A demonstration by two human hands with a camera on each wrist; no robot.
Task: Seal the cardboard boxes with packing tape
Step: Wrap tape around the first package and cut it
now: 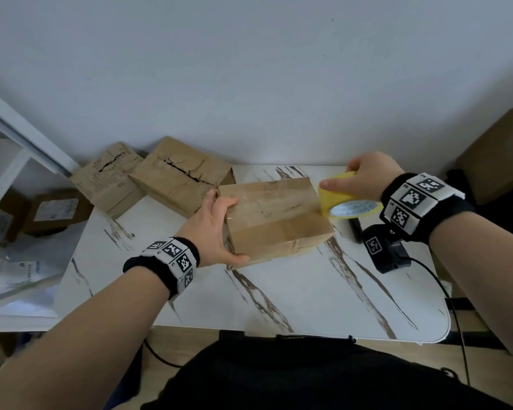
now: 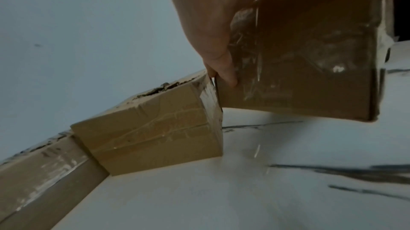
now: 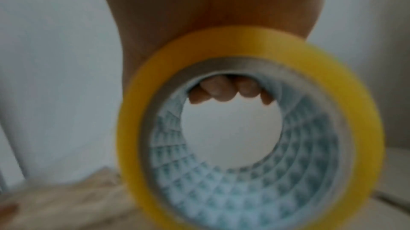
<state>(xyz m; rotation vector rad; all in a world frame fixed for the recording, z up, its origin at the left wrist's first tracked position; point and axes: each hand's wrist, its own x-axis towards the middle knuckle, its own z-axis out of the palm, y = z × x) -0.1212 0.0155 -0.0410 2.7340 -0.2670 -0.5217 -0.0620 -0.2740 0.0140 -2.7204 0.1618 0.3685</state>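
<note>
The box (image 1: pixel 274 217) is gripped by the left hand (image 1: pixel 212 232), the tape roll (image 1: pixel 342 199) by the right hand (image 1: pixel 365 176), so tape must next be pulled across.

Left hand (image 2: pixel 206 14) grips a brown cardboard box (image 2: pixel 306 61) by its upper edges, one fingertip on its near corner; clear tape glints across the facing side. The box is tilted above a white marbled table (image 2: pixel 244 190). A second taped box (image 2: pixel 153 133) stands touching its corner; a third box (image 2: pixel 37 181) adjoins at lower left.
</note>
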